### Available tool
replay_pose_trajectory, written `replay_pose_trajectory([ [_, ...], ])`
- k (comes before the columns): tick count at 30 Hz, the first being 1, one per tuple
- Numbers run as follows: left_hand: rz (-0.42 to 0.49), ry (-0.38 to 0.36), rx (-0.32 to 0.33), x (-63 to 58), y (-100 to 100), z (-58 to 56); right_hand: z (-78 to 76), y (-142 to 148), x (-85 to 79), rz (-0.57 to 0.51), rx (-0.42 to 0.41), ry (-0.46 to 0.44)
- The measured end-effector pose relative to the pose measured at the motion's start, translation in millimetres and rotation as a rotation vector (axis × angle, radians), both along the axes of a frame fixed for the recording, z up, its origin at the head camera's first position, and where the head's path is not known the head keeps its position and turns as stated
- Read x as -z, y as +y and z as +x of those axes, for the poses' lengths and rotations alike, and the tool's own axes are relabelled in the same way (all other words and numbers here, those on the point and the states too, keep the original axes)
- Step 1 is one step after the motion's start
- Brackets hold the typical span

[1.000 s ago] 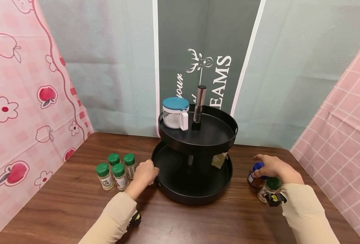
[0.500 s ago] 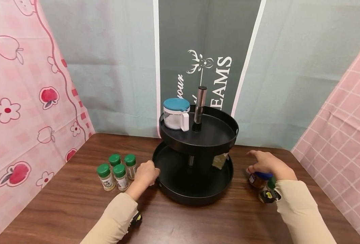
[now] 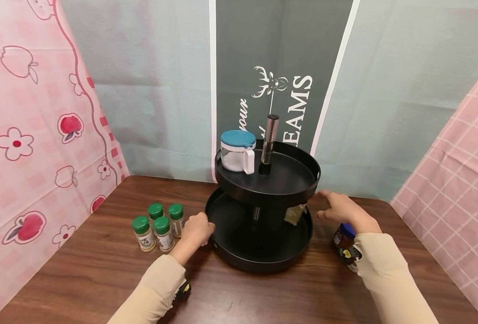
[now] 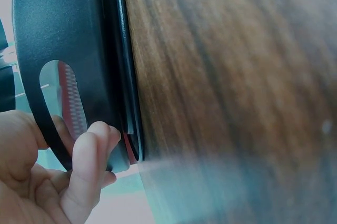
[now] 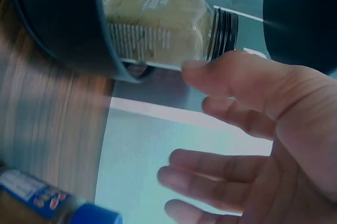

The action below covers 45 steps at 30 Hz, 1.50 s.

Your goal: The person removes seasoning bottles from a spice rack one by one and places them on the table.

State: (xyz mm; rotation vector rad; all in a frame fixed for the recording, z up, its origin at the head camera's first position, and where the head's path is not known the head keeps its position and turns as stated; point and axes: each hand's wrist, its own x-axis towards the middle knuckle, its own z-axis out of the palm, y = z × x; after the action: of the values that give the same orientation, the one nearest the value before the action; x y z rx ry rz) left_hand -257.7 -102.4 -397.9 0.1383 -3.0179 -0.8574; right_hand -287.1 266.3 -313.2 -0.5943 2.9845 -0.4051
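My left hand (image 3: 197, 228) grips the left edge of the lower tray (image 3: 259, 265) of a black two-tier rack. In the left wrist view, the fingers of that hand (image 4: 84, 171) curl about the rim by an oval handle slot (image 4: 66, 95). My right hand (image 3: 341, 210) hovers at the rack's right side with fingers spread, holding nothing. Beside its thumb in the right wrist view is a jar (image 5: 158, 29) with pale yellow-green contents and a black lid, standing in the lower tray. A blue-lidded jar (image 3: 345, 236) stands below the right hand.
The upper tray (image 3: 269, 198) carries a clear jar with a blue lid (image 3: 237, 153) and white handle, beside a metal post (image 3: 270, 139). Several green-capped spice bottles (image 3: 145, 236) stand at left. Another bottle (image 3: 353, 267) is mostly hidden behind the right wrist. Printed cloths surround the table.
My right hand has moved left and away from the blue-lidded jar, towards the rack. The left hand stays on the tray's edge. The view has shifted slightly.
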Motion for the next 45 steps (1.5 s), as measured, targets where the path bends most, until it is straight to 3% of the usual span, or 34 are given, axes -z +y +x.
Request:
replay_pose_trajectory([
  [14,0.016,-0.016,-0.014,-1.2,0.2,0.1,-12.7,-23.5,8.1,-0.117,-0.036,0.144],
  [26,0.015,-0.015,-0.005,-1.9,0.5,0.2,-23.2,-37.0,27.5,-0.314,-0.174,0.254],
  [30,0.011,-0.007,-0.003,-1.7,0.8,0.3,-25.0,-40.0,32.8,-0.307,-0.218,0.271],
  [41,0.009,0.001,-0.003,-2.4,0.7,1.0,-22.1,-42.0,31.1,-0.27,-0.209,0.208],
  [45,0.011,0.003,-0.003,-1.9,0.4,0.6,-22.0,-40.9,30.8,-0.271,-0.237,0.228],
])
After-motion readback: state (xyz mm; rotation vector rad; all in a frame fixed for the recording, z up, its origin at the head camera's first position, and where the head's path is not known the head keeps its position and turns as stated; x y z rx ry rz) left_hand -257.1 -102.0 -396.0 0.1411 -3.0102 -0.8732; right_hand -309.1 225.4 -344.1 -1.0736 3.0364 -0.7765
